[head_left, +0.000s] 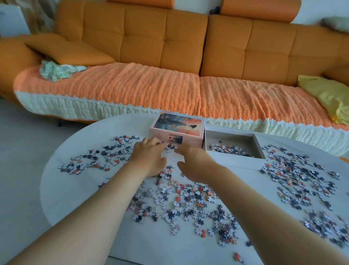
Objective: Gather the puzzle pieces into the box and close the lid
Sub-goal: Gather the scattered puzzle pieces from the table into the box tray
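With left hand (pixel 149 157) and right hand (pixel 196 165) loosely spread, palms down on puzzle pieces (pixel 187 200) scattered across table (pixel 77 187) before lid (pixel 177 130), rake these probably light, thin, slide-prone pieces into heaps and scoop from underneath toward open box (pixel 236 160).

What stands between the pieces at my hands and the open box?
Nothing visible blocks the way. The pieces between the left hand and right hand lie in front of the lid, which stands left of the box. Only the box's own near wall has to be cleared.
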Demonstrator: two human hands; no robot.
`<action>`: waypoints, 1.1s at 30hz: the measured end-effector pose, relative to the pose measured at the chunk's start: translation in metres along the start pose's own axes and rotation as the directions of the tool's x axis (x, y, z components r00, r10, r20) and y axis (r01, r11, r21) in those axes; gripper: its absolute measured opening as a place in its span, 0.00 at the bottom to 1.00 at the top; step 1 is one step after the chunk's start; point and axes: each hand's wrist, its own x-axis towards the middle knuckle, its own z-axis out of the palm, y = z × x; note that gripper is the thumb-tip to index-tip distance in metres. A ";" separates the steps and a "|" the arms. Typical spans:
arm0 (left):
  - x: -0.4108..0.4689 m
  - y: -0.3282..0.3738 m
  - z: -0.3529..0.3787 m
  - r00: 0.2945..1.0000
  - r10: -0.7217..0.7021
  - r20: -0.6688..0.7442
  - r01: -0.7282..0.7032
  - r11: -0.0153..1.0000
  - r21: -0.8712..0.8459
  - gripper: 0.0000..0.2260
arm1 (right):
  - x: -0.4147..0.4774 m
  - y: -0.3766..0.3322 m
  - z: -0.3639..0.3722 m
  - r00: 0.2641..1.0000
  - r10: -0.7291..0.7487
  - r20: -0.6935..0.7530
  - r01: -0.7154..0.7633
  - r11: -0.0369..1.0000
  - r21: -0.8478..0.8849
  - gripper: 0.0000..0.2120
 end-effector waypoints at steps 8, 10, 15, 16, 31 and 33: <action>0.000 -0.009 0.000 0.980 0.122 0.157 -0.103 0.987 -0.127 0.29 | 0.032 -0.007 0.022 0.998 0.039 0.045 -0.032 0.987 -0.160 0.25; 0.000 -0.012 0.001 0.985 0.149 0.083 -0.128 0.968 -0.214 0.26 | 0.031 -0.006 0.027 1.000 0.009 0.022 -0.006 0.989 -0.150 0.23; -0.004 -0.014 -0.004 0.986 0.163 -0.029 -0.164 0.937 -0.308 0.12 | 0.012 -0.001 0.030 0.986 -0.052 -0.161 0.047 0.998 -0.037 0.19; -0.005 -0.013 -0.005 0.986 0.162 -0.043 -0.167 0.930 -0.327 0.10 | 0.008 0.000 0.030 0.978 -0.061 -0.201 0.058 0.998 -0.021 0.18; -0.031 0.020 -0.008 0.966 0.233 0.116 -0.188 0.932 -0.311 0.19 | -0.019 -0.005 0.029 0.980 0.137 -0.141 -0.139 0.990 -0.005 0.16; -0.035 0.024 -0.010 0.966 0.242 0.092 -0.203 0.928 -0.313 0.18 | -0.022 0.000 0.027 0.977 0.111 -0.182 -0.107 0.994 0.031 0.16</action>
